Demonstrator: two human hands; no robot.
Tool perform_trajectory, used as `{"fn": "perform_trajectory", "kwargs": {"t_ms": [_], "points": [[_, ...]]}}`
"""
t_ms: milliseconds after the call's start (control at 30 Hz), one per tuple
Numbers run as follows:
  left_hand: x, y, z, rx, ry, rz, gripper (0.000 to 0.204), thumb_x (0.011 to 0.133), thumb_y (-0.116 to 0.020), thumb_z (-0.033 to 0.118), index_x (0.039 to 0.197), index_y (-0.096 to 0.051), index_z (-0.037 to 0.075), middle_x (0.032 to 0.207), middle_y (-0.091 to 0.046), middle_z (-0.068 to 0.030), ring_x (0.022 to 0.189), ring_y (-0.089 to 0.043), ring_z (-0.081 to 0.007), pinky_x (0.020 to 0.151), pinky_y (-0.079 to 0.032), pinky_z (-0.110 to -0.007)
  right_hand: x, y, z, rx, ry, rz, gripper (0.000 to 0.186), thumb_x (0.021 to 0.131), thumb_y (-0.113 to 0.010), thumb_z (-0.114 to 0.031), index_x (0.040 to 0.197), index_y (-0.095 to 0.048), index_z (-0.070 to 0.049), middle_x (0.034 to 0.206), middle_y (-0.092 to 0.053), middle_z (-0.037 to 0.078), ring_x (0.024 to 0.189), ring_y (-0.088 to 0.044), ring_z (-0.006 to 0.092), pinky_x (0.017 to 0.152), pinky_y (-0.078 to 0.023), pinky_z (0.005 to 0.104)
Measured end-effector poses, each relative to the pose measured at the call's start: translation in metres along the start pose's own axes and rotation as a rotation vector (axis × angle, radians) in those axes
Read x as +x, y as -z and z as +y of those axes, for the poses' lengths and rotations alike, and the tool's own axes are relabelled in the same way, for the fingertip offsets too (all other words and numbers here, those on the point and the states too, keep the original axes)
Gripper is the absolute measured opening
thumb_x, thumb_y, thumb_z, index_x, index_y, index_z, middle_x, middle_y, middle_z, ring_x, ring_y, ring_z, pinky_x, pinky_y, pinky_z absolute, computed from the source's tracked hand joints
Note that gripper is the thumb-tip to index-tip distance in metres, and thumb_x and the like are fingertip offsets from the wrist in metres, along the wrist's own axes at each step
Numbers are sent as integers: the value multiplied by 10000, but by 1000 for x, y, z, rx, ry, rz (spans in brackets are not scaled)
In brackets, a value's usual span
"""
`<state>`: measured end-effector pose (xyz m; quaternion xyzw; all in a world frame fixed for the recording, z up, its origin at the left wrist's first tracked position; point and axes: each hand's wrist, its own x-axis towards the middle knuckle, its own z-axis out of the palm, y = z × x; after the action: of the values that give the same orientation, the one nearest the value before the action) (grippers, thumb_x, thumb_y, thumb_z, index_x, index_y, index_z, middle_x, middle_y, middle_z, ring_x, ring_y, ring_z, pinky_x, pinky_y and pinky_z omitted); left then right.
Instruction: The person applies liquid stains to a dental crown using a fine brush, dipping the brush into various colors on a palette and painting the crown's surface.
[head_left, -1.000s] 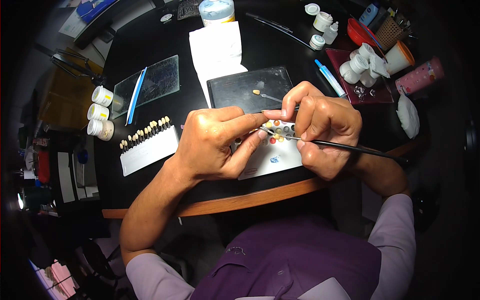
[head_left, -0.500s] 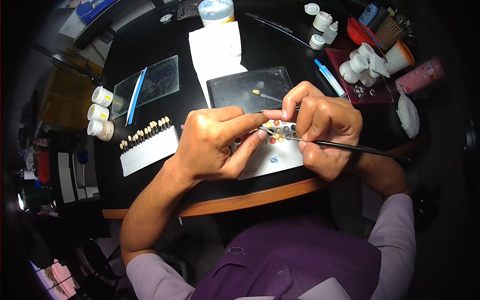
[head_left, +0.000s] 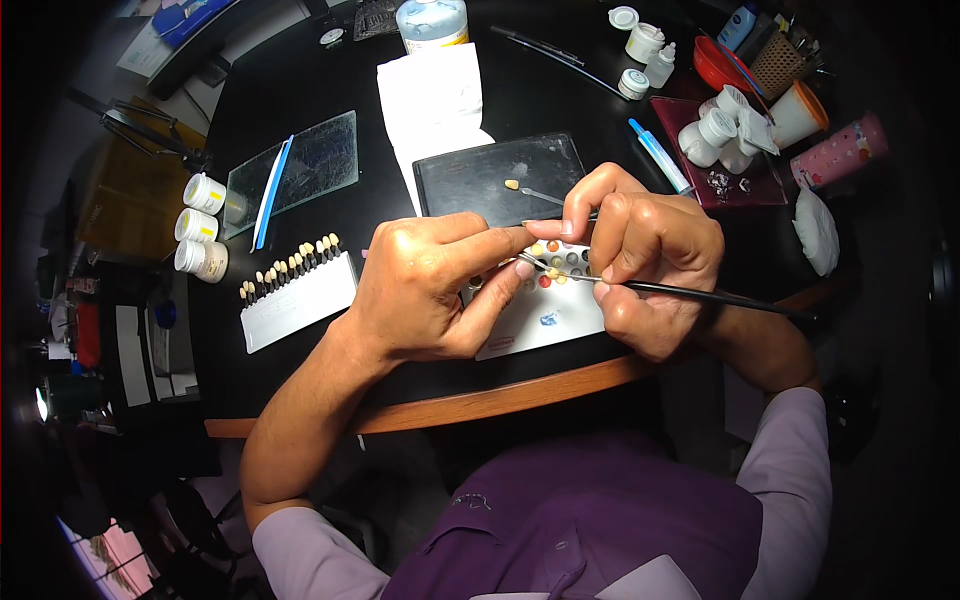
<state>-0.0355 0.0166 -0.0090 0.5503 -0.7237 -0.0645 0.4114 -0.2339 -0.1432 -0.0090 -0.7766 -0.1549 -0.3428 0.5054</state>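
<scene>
My left hand (head_left: 430, 285) pinches a thin metal tool (head_left: 530, 258), apparently tweezers, with small pale tooth-like pieces (head_left: 555, 272) at its far end. My right hand (head_left: 650, 260) grips a black-handled fine brush (head_left: 725, 297), its metal tip at those pieces; one raised finger rests beside my left fingertips. Both hands are over a white palette (head_left: 540, 330) with several coloured wells and a blue smear, partly hidden by my fingers. Behind it, a black tray (head_left: 470, 170) holds a pale piece (head_left: 512, 184) on a clear stick.
A shade guide (head_left: 298, 300) stands left, near white jars (head_left: 200, 258) and a glass slab (head_left: 330, 140). Behind are white tissue (head_left: 430, 90) and a water bottle (head_left: 433, 22). Right are a blue tube (head_left: 655, 150), containers on a maroon slab (head_left: 760, 190) and a white pouch (head_left: 815, 230).
Both hands stay almost still; the brush tip and my right fingertips shift very slightly at the pale pieces. Nothing else has visibly moved.
</scene>
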Motion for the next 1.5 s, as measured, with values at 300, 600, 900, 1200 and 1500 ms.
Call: {"fn": "perform_trajectory", "kwargs": {"t_ms": [300, 600, 900, 1200, 1500], "points": [[-2, 3, -1, 5, 8, -16, 332, 880, -773, 33, 1207, -832, 37, 650, -609, -69, 517, -561, -160, 507, -409, -321, 0, 4, 2, -3, 5, -52, 115, 746, -587, 44, 770, -535, -56, 723, -565, 72, 953, -581, 252, 999, -663, 589], [-1, 24, -36, 177, 270, 146, 202, 988, -734, 67, 1146, -823, -22, 813, -763, -126, 631, -648, -122, 566, -463, -283, 10, 12, 18, -313, -345, 249, 61, 958, -713, -23, 942, -661, 4, 933, -681, 85, 945, -684, 164, 899, -618, 341], [14, 14, -22, 318, 374, 45, 271, 883, -821, 154, 1138, -847, 63, 809, -792, -123, 567, -623, -150, 569, -475, -319, 17, 22, 28, -557, -394, 231, 237, 1064, -679, -218, 980, -779, -19, 816, -758, 77, 936, -690, 230, 808, -551, 385], [45, 4, -21, 277, 449, -89, 353, 869, -891, 324, 1140, -873, 99, 681, -729, -89, 606, -694, -192, 604, -531, -360, 9, 16, 30, -604, -346, 181, 154, 996, -720, -125, 948, -774, 10, 893, -756, 144, 986, -709, 284, 841, -557, 406], [36, -11, -29, 193, 425, -38, 266, 866, -890, 272, 1065, -887, 95, 811, -816, -114, 665, -744, -203, 650, -589, -353, 6, 8, 31, -555, -360, 169, 132, 975, -721, -93, 965, -781, 24, 914, -762, 156, 982, -707, 286, 842, -566, 400]]}}
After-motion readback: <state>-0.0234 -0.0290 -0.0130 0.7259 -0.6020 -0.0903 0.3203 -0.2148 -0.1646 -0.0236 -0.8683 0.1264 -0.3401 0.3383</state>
